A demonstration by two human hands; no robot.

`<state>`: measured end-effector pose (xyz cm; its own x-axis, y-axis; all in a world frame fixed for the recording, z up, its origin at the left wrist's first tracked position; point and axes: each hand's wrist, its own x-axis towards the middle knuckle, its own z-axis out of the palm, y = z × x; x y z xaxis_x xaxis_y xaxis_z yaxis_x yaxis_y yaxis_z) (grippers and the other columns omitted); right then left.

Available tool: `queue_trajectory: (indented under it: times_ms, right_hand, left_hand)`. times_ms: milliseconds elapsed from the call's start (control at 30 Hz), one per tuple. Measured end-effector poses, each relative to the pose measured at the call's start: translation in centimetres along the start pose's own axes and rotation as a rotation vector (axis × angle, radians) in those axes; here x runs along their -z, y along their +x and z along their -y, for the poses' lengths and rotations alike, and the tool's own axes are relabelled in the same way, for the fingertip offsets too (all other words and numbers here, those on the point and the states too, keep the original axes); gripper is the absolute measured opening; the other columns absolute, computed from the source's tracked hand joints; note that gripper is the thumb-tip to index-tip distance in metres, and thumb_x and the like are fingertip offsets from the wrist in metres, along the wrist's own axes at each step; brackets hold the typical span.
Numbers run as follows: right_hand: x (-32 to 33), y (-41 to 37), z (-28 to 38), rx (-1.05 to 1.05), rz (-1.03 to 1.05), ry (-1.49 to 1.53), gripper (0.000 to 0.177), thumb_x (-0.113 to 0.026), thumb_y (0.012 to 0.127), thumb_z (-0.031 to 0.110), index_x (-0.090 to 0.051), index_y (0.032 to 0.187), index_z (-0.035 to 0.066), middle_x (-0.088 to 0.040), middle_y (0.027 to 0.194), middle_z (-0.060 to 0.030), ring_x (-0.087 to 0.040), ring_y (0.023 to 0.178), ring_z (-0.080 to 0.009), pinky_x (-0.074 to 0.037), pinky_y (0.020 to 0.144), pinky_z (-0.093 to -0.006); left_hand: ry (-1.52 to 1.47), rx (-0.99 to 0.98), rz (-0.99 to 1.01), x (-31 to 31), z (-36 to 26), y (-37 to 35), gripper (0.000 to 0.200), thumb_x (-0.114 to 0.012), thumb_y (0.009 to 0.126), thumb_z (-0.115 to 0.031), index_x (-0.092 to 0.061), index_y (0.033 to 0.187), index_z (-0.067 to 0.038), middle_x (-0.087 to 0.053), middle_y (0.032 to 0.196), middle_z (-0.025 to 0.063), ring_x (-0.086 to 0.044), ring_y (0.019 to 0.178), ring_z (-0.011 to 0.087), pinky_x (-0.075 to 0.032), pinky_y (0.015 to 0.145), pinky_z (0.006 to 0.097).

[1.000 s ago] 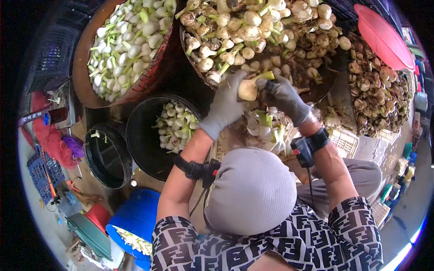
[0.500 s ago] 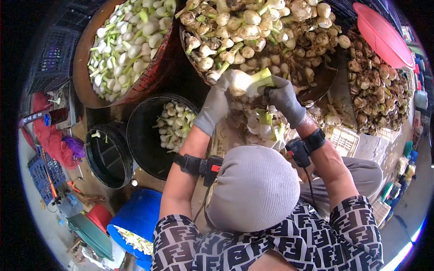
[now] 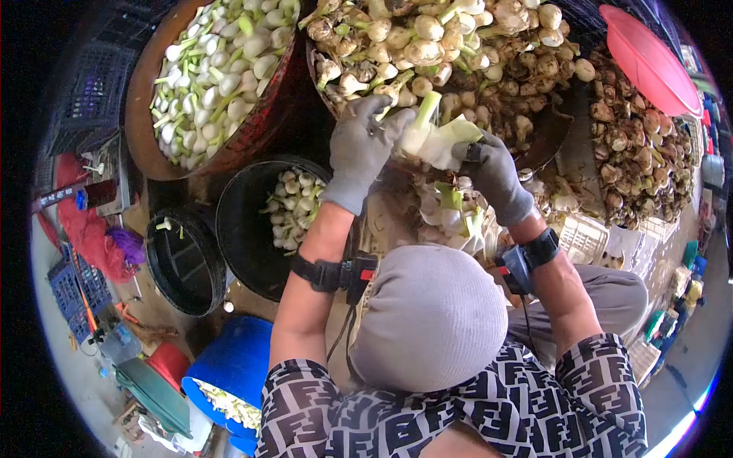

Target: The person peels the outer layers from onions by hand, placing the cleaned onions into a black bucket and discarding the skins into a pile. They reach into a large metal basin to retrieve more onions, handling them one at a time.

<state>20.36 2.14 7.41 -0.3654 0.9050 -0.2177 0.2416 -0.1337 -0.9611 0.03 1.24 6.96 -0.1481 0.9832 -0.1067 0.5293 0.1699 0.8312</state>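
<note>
My left hand, in a grey glove, pinches a white garlic bulb at its left side; the green stem stub points up. My right hand, gloved too, grips a pale sheet of garlic skin that spreads out from the bulb. A small dark piece sits at the right fingers; what it is I cannot make out. Under the hands lies a heap of peeled-off skins and stalks. Just beyond them, a wide pan holds unpeeled garlic bulbs with dirty brown skins.
Clean white garlic fills a large rusty-red tub at upper left. A black bucket holds more white bulbs, beside a smaller black bucket. A blue bucket stands lower left. Brown garlic is piled right, under a pink basin.
The bulb has turned upright, and its outer skin has come away to the right in my right hand. My left hand has shifted slightly left and its fingers have changed their grip.
</note>
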Motion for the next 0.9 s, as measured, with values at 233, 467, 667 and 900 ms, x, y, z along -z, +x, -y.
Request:
queue_trajectory:
  times_ms: [233, 467, 667, 900]
  right_hand:
    - [1.1, -0.3, -1.0, 0.111, 0.043, -0.208, 0.011, -0.061, 0.075, 0.005, -0.062, 0.085, 0.000, -0.063, 0.081, -0.0054, -0.057, 0.072, -0.0114, -0.046, 0.068, -0.0248]
    - [4.9, -3.4, -2.8, 0.291, -0.208, -0.539, 0.045, -0.085, 0.054, 0.022, -0.059, 0.083, 0.000, -0.064, 0.077, -0.0072, -0.060, 0.070, -0.0128, -0.049, 0.067, -0.0258]
    - [8.2, -7.6, -2.2, 0.057, -0.321, -0.601, 0.031, -0.077, 0.061, 0.018, -0.060, 0.079, -0.001, -0.064, 0.071, -0.0077, -0.060, 0.065, -0.0131, -0.048, 0.062, -0.0244]
    - [11.0, -12.4, -4.2, 0.032, 0.620, -0.878, 0.021, -0.063, 0.076, 0.015, -0.060, 0.093, 0.004, -0.062, 0.087, -0.0155, -0.060, 0.079, -0.0276, -0.050, 0.068, -0.0329]
  left_hand:
    - [0.245, -0.069, 0.144, -1.6, -0.4, 0.4, 0.042, -0.068, 0.070, -0.042, -0.059, 0.081, -0.002, -0.061, 0.073, 0.0187, -0.061, 0.072, 0.0345, -0.047, 0.063, 0.0394]
    - [-0.483, -0.232, 0.372, -0.1, 0.4, 0.3, 0.010, -0.065, 0.078, -0.005, -0.058, 0.085, -0.003, -0.060, 0.087, 0.0022, -0.057, 0.081, 0.0133, -0.047, 0.072, 0.0254]
    - [-0.966, -0.236, 0.466, 1.6, 1.7, -0.3, 0.029, -0.065, 0.078, -0.014, -0.056, 0.103, 0.000, -0.061, 0.098, 0.0079, -0.057, 0.095, 0.0173, -0.044, 0.087, 0.0296]
    - [-1.593, 0.094, 0.082, 4.0, 5.4, 1.4, 0.033, -0.055, 0.086, -0.016, -0.049, 0.115, 0.000, -0.058, 0.108, 0.0127, -0.059, 0.096, 0.0205, -0.051, 0.079, 0.0288]
